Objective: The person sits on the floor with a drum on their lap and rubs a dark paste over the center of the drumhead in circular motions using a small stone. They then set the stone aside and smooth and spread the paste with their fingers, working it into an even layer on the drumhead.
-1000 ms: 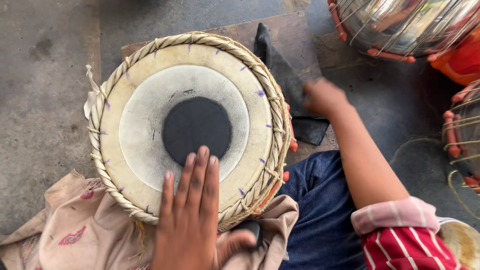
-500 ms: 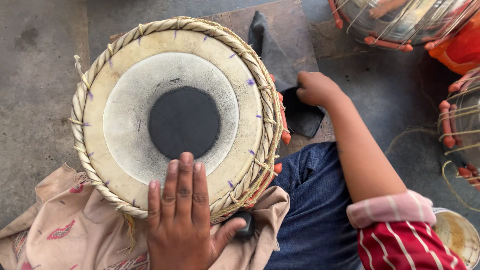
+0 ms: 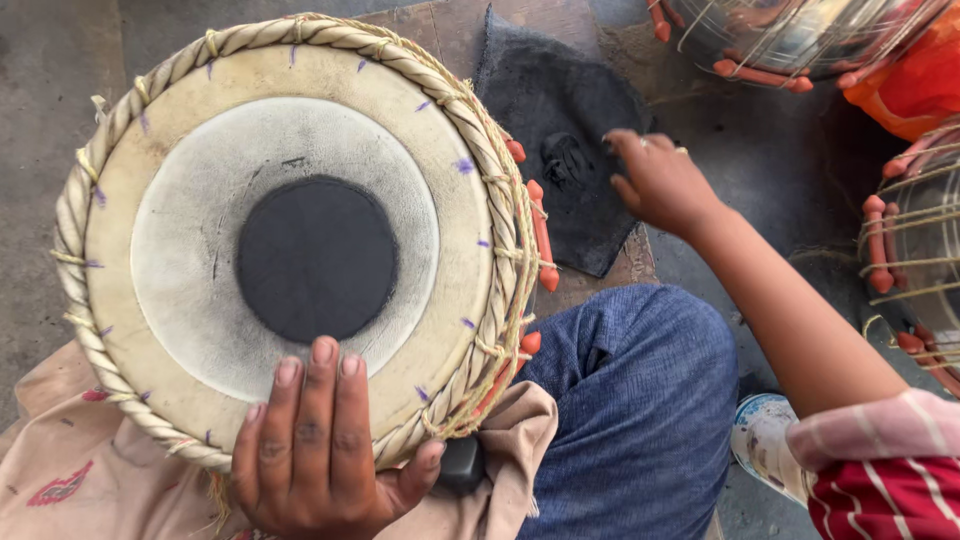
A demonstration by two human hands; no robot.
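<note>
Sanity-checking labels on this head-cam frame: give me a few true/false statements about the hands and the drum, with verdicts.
1. The left hand lies flat on the near edge of the drum head. True.
2. The right hand grips the drum's rim. False: it is off the drum, reaching over the dark grey cloth beside it.
3. The black circle sits at the middle of the drum head. True.
4. The left fingers cover the black circle. False: they stop just short of it.
5. The drum's rim is a metal hoop. False: it is braided pale lacing.
</note>
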